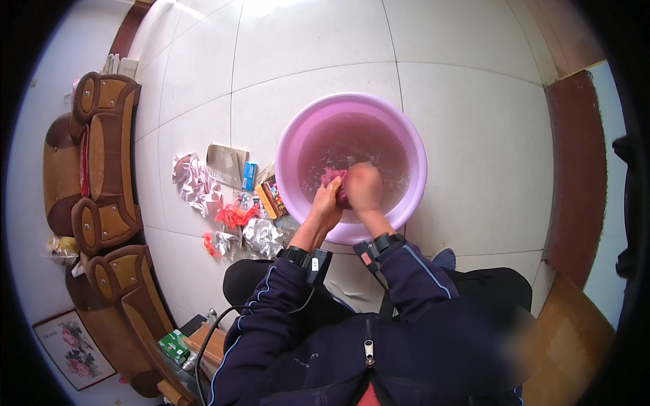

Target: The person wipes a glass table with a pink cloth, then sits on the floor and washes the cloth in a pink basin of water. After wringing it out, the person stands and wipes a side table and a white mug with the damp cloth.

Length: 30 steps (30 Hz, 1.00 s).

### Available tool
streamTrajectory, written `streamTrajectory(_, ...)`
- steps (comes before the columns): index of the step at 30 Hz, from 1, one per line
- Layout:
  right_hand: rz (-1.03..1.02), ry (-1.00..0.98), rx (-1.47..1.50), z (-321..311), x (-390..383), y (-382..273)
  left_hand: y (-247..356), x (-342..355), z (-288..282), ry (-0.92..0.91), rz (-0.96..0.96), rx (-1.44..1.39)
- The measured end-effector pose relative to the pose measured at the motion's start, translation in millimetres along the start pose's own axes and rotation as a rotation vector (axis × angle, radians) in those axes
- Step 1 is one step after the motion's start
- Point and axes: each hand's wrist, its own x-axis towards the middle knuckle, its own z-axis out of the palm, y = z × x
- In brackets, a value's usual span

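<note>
A large pink plastic basin stands on the tiled floor, holding soapy water. Both my hands are inside it, pressed together around a dark pink cloth. My left hand grips the cloth from the left and below. My right hand is closed over it from the right, knuckles up. Most of the cloth is hidden between my fingers. Black bands with small devices sit on both wrists, and my sleeves are dark blue.
Crumpled silver and red wrappers, a flattened cardboard piece and small boxes lie on the floor left of the basin. Brown carved wooden sofas line the left wall. A green box and a framed flower picture lie lower left.
</note>
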Motion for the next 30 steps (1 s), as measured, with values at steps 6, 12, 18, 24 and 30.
streamTrajectory(6, 0.366, 0.149, -0.194, -12.0, 20.7, 42.7, -24.1, 17.6, -51.1, 0.143, -0.160, 0.090)
streamTrajectory(12, 0.569, -0.268, 0.389, 5.4, 8.3, 51.9, -34.7, 30.0, -64.5, -0.041, -0.375, -0.174)
streamTrajectory(18, 0.002, -0.215, 0.232, 16.3, -32.4, -24.8, 0.2, 29.5, -60.0, -0.260, -0.249, -0.314)
streamTrajectory(24, 0.022, -0.099, 0.005, -4.5, -6.7, -32.4, -12.6, 20.2, -29.7, -0.077, 0.139, -0.233)
streamTrajectory(30, 0.154, -0.143, 0.044, 9.7, -14.7, -8.3, -2.7, 16.2, -17.8, 0.015, 0.086, -0.069)
